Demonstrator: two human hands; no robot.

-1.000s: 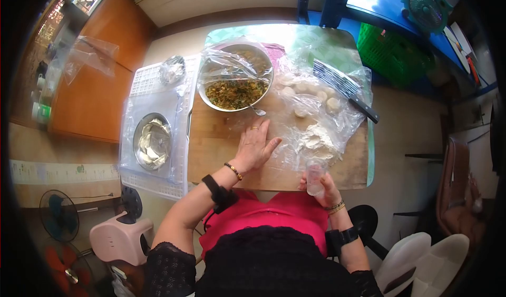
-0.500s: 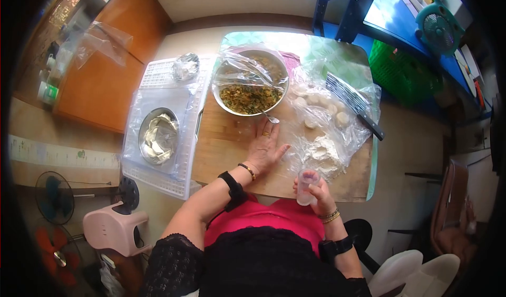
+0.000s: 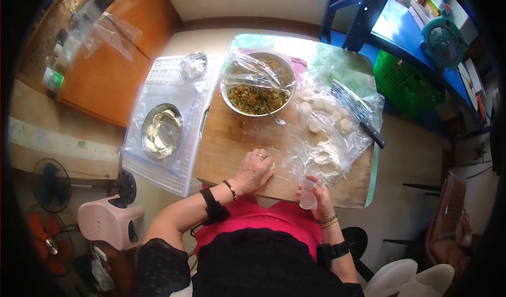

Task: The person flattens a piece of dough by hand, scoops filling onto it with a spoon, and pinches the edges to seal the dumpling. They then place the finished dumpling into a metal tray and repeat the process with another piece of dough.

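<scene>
My left hand [image 3: 255, 170] rests curled on the wooden board [image 3: 226, 144] near its front edge, fingers closed over a small pale piece of dough [image 3: 271, 166]. Upright at the board's front edge is a small clear cup [image 3: 308, 188], and my right hand [image 3: 318, 193] is wrapped around it. Just beyond the cup lies a pile of flour [image 3: 324, 158] on a plastic sheet. Several dough balls [image 3: 324, 113] sit farther back on the same sheet. A metal bowl of chopped filling [image 3: 258, 92] with a spoon [image 3: 275, 119] stands at the back of the board.
A white tray [image 3: 167, 170] at left holds a metal bowl of folded wrappers [image 3: 161, 130] under plastic. A knife [image 3: 363, 123] lies at the right of the board. A green basket [image 3: 408, 75] and fan [image 3: 445, 36] stand far right, a pink stool [image 3: 108, 223] low left.
My left hand pulled back from flat and open in the board's middle toward the front edge and curled shut. My right hand keeps the cup at the front edge.
</scene>
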